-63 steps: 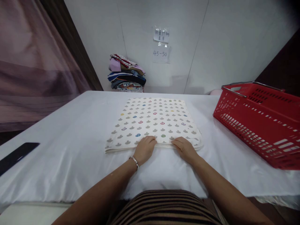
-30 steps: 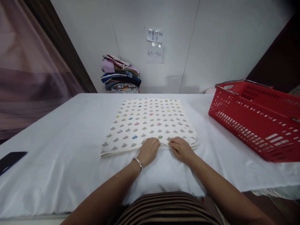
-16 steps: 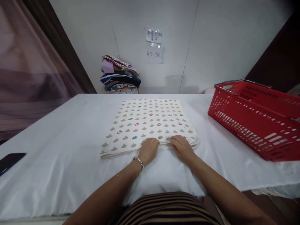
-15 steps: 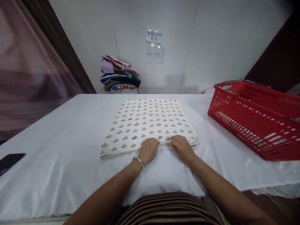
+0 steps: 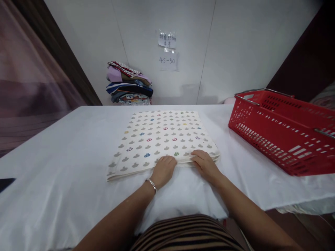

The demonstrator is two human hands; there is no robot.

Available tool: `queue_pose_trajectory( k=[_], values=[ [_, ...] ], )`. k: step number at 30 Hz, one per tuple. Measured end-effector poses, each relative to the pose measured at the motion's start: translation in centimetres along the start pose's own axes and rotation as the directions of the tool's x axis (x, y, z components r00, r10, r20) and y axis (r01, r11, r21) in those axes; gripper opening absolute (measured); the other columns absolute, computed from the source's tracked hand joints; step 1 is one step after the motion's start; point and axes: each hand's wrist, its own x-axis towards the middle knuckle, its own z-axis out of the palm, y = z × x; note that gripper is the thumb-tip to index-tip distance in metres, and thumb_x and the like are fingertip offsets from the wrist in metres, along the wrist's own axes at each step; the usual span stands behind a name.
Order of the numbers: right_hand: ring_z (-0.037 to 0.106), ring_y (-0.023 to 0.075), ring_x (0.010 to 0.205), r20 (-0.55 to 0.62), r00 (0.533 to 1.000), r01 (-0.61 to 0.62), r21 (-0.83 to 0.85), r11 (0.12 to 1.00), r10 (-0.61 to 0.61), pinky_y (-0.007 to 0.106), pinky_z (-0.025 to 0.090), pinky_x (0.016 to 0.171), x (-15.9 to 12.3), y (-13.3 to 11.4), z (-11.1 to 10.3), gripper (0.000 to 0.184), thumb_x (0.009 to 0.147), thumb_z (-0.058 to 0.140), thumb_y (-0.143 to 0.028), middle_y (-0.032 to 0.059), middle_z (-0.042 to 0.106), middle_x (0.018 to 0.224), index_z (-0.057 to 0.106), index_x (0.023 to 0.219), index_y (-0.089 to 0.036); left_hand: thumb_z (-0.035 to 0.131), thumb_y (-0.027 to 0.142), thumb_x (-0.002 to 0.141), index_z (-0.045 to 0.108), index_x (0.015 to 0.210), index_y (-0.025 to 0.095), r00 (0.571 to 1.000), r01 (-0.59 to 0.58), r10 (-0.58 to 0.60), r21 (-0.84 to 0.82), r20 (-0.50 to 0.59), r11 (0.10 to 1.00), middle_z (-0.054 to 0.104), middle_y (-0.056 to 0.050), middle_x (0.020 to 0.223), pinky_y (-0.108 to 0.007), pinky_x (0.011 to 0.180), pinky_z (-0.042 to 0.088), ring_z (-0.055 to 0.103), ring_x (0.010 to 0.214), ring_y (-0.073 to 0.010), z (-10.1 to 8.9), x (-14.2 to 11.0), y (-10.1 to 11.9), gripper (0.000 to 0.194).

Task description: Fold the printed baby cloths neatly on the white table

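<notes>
A folded white cloth [image 5: 163, 139] printed with grey mushroom-like shapes and a few coloured ones lies flat, its layers showing along the near edge. At the middle of that edge, my left hand [image 5: 164, 170], with a bracelet at its wrist, grips the cloth, fingers on top. To its right, my right hand [image 5: 206, 167] is closed on the same edge with fingertips over the top. Both thumbs are mostly hidden.
The cloth lies on a white-covered table [image 5: 65, 150]. A red plastic basket [image 5: 277, 139] with metal handles stands at the right. Several folded fabrics [image 5: 129, 85] are stacked by the wall at the back. A dark flat object [image 5: 5, 183] is at the left edge.
The whole scene has shifted slightly left in view. Both hands stay at the cloth's near edge, and its near right corner looks a little flatter.
</notes>
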Motion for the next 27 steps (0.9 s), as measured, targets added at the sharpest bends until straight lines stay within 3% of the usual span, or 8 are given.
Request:
queue_pose_trajectory(
  k=[6, 14, 22, 27],
  values=[
    [0.051, 0.0208, 0.091, 0.043, 0.999, -0.019, 0.015, 1.0, 0.019, 0.035, 0.04, 0.08, -0.4, 0.5, 0.3, 0.014, 0.089, 0.043, -0.015, 0.0077, 0.059, 0.096, 0.058, 0.09, -0.017, 0.039, 0.013, 0.087, 0.054, 0.091, 0.017, 0.996, -0.053, 0.053, -0.008, -0.067, 0.999, 0.057, -0.005, 0.107, -0.035, 0.084, 0.039, 0.049, 0.098, -0.0196, 0.3, -0.3, 0.0, 0.016],
    [0.05, 0.0185, 0.075, 0.114, 0.989, -0.089, -0.06, 0.994, 0.096, 0.03, 0.038, 0.07, -0.3, 0.4, 0.4, 0.014, 0.089, 0.043, -0.014, 0.0047, 0.058, 0.078, 0.056, 0.084, -0.016, 0.045, 0.02, 0.085, 0.053, 0.095, 0.019, 0.998, -0.031, 0.028, -0.041, -0.065, 0.999, 0.057, -0.005, 0.104, -0.035, 0.082, 0.041, 0.05, 0.096, -0.0191, -0.1, -0.2, 0.1, 0.012],
    [0.052, 0.0194, 0.082, 0.136, 0.988, -0.06, -0.071, 0.996, 0.07, 0.032, 0.039, 0.073, -0.6, 0.8, 0.9, 0.02, 0.091, 0.039, -0.017, 0.0058, 0.06, 0.088, 0.057, 0.1, -0.018, 0.044, 0.022, 0.086, 0.054, 0.082, 0.018, 0.997, -0.003, -0.003, -0.082, -0.075, 0.997, 0.057, -0.004, 0.094, -0.032, 0.076, 0.041, 0.049, 0.089, -0.0178, -0.2, -0.1, 0.0, 0.012],
    [0.051, 0.0196, 0.081, 0.103, 0.994, -0.037, -0.082, 0.996, 0.045, 0.032, 0.04, 0.071, -0.5, 0.6, 0.9, 0.019, 0.089, 0.041, -0.014, 0.0064, 0.06, 0.086, 0.059, 0.095, -0.018, 0.039, 0.024, 0.089, 0.054, 0.081, 0.018, 0.997, -0.01, 0.005, -0.057, -0.081, 0.998, 0.057, -0.004, 0.085, -0.032, 0.074, 0.039, 0.049, 0.082, -0.0165, -0.1, -0.1, -0.2, 0.018]
  ],
)
